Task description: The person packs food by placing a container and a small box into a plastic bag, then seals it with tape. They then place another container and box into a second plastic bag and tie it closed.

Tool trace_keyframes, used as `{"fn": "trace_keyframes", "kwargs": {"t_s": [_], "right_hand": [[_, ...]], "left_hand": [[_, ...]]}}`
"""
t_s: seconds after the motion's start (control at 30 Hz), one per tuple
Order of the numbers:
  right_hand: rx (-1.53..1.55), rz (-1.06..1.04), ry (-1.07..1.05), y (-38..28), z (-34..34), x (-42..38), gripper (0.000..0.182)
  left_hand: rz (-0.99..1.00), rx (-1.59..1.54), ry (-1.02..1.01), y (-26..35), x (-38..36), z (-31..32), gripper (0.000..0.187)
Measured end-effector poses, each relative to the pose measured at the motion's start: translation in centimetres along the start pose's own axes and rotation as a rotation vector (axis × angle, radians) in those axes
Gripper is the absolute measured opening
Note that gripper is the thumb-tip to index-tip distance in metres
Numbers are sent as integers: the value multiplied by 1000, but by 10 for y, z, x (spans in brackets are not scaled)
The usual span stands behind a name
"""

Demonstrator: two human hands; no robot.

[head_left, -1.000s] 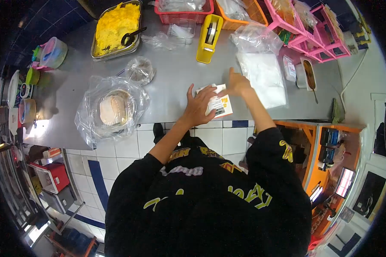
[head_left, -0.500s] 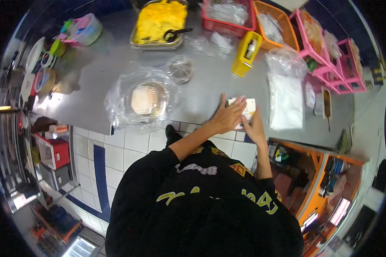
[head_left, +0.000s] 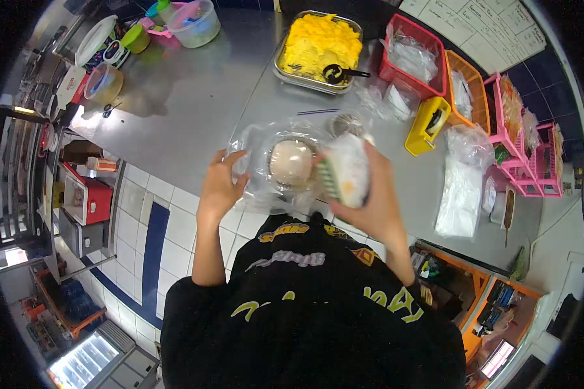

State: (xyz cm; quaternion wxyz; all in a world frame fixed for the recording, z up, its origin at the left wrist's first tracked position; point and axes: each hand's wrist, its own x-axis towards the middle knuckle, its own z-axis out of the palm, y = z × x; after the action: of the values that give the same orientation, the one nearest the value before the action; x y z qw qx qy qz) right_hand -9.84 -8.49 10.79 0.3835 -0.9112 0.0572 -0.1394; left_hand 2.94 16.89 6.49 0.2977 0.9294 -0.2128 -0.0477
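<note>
At counter edge | left hand (head_left: pixel 219 188) fingers grip bag (head_left: pixel 266 146) | right hand (head_left: pixel 376 201) clamps blurred card (head_left: pixel 345 170)

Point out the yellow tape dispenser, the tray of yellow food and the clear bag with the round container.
yellow tape dispenser (head_left: pixel 425 125), head view, on its yellow side wall.
tray of yellow food (head_left: pixel 280 66), head view, on its metal rim.
clear bag (head_left: pixel 256 188), head view, on the bare plastic near its lower left edge.

A steel counter (head_left: pixel 194 110) carries a tray of yellow rice (head_left: pixel 318 48) at its far edge, with a red basket (head_left: pixel 414 57) and yellow tape dispenser (head_left: pixel 427 124) right of the tray, a bagged round container (head_left: pixel 285 165) nearer than it, and tubs (head_left: pixel 194 23) left.
</note>
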Motion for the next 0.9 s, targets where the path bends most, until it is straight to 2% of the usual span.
{"fn": "trace_keyframes", "kwargs": {"t_s": [0.07, 0.13, 0.17, 0.23, 0.3, 0.37, 0.43, 0.47, 0.53, 0.57, 0.6, 0.63, 0.67, 0.7, 0.77, 0.9], "right_hand": [[-33, -26, -7, -37, 35, 26, 98], [-418, 89, -144, -60, 63, 42, 100], [-424, 97, -135, -60, 67, 43, 100], [-302, 24, 52, -40, 70, 41, 83], [-158, -61, 349, 5, 66, 38, 62], [168, 618, 334, 38, 55, 22, 43], [300, 734, 199, 92, 88, 9, 32], [301, 747, 217, 104, 101, 7, 32], [684, 626, 124, 102, 116, 14, 22], [634, 553, 212, 100, 114, 11, 15], [636, 561, 226, 79, 98, 15, 15], [405, 582, 254, 54, 77, 18, 13], [173, 601, 279, 35, 61, 20, 11], [172, 614, 292, 23, 54, 21, 11], [270, 327, 681, 5, 44, 21, 12], [154, 215, 783, -21, 24, 27, 15]], "left_hand": [[-19, -57, 30, 10, -3, -13, 41], [-73, -265, 25, 29, 2, -34, 43], [-61, -268, 21, 31, 4, -36, 43], [148, -171, 97, 32, 7, -37, 46], [138, -156, 33, 35, 6, -42, 47], [136, -135, -32, 39, 10, -49, 48], [99, -141, -134, 42, 12, -55, 48], [115, -141, -150, 42, 13, -57, 48], [168, -82, -190, 42, 15, -61, 53], [177, -80, -198, 44, 16, -64, 53], [106, -152, -233, 47, 16, -68, 52], [35, -224, -270, 50, 16, -70, 50], [47, -222, -285, 52, 15, -72, 50], [128, -171, -242, 51, 15, -75, 51], [218, -122, -206, 51, 13, -84, 51], [181, -206, -234, 63, 12, -109, 53]]}}
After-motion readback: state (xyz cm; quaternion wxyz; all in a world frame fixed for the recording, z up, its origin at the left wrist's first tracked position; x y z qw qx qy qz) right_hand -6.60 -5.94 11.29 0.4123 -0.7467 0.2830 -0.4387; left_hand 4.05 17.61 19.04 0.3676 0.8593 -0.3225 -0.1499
